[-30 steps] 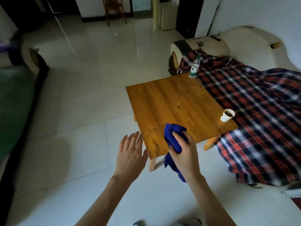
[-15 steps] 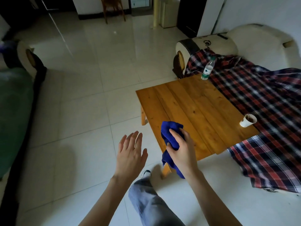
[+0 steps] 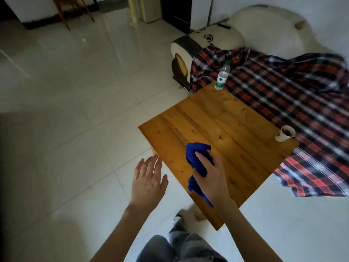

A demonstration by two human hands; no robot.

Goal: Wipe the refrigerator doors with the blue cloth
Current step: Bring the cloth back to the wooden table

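My right hand (image 3: 211,178) grips the bunched blue cloth (image 3: 196,156) above the near corner of a low wooden table (image 3: 236,129). One end of the cloth hangs down below my palm. My left hand (image 3: 149,180) floats beside it over the tiled floor, fingers straight and spread, holding nothing. No refrigerator door can be made out for certain; a white upright panel (image 3: 200,10) stands at the far top of the view.
A plastic water bottle (image 3: 221,76) stands on the table's far corner and a paper cup (image 3: 285,133) on its right edge. A plaid blanket (image 3: 292,95) covers a cream sofa (image 3: 264,29). My leg and shoe (image 3: 179,221) show below. Pale tiled floor (image 3: 75,91) stretches left.
The view has shifted left and forward, so the table sits further right. My leg has stepped into view. Both hands keep the same pose, the right still gripping the cloth.
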